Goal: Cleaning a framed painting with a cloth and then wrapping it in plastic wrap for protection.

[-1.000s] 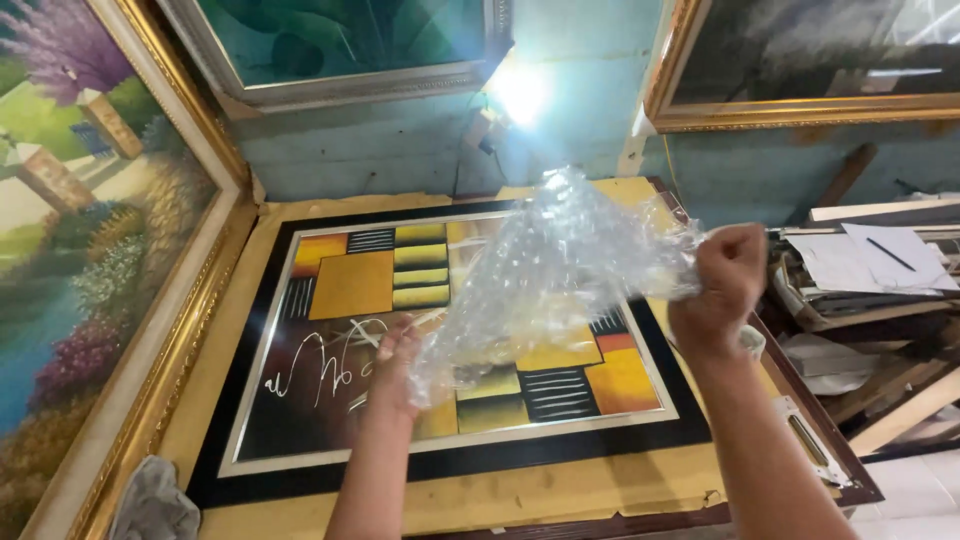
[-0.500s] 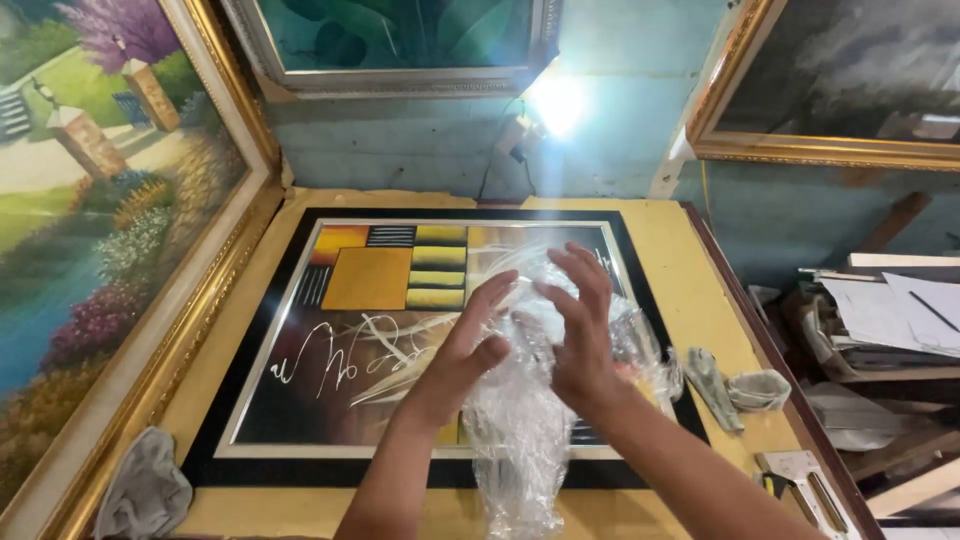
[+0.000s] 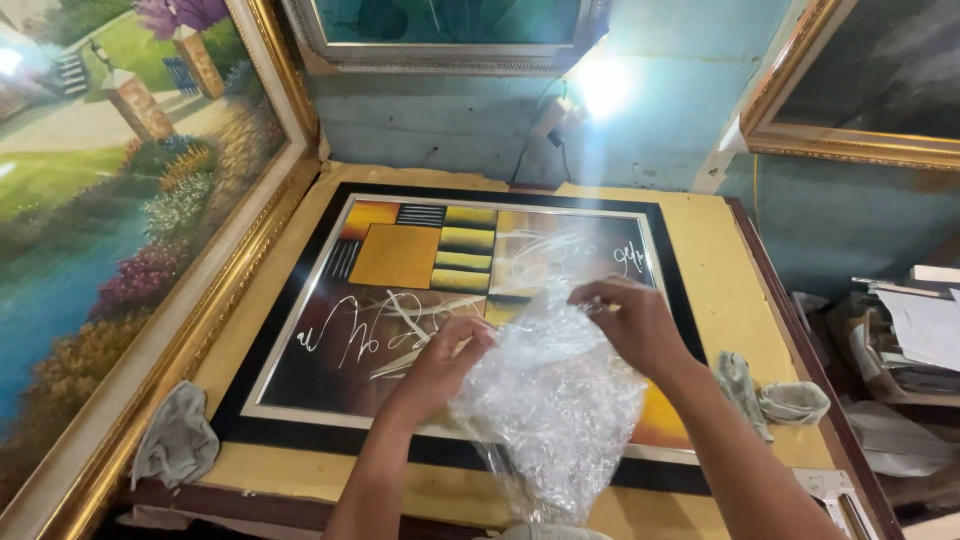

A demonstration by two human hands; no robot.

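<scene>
One sheet of clear bubble wrap (image 3: 555,400) hangs between the two hands, gathered at its top edge and drooping toward the person, so it stays off the surface beneath. The left hand (image 3: 445,355) pinches its upper left edge with fingers curled in; the right hand (image 3: 635,325) grips the upper right edge, fingertips closed on the plastic. Directly under both hands lies one abstract painting (image 3: 420,290) in yellow, brown and black, flat on the tabletop (image 3: 715,270), face up and within easy reach. Two crumpled grey rags sit on it: one (image 3: 178,440) well left of the left hand, one (image 3: 775,395) just right of the right forearm. One gold-framed landscape painting (image 3: 110,210) leans far to the left; two more framed pictures hang beyond the hands.
</scene>
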